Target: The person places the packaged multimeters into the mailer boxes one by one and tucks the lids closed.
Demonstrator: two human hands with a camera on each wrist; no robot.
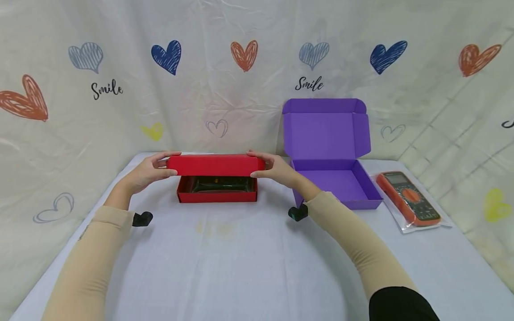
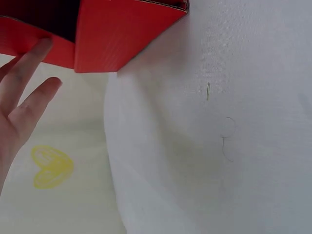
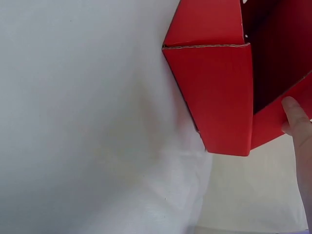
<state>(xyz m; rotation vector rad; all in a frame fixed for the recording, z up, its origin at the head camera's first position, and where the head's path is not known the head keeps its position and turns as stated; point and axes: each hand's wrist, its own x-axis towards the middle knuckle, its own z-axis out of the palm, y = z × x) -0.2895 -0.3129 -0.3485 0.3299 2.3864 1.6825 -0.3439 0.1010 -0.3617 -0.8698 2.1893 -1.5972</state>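
L hand [image 1: 143, 174] + R hand [image 1: 279, 169] pinch red lid [image 1: 215, 165] at ends, over red box [image 1: 217, 197], left of purple box [image 1: 325, 136]. Dark contents [image 1: 222, 184] unclear from here. Risk: uneven pressure skews lid, creases cardbd.

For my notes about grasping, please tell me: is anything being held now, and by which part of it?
The red lid is held at its two ends: the left hand grips the left end, the right hand the right end.

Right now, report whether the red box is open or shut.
Open: the left hand and right hand hold the red box's lid raised, and a dark item shows inside.
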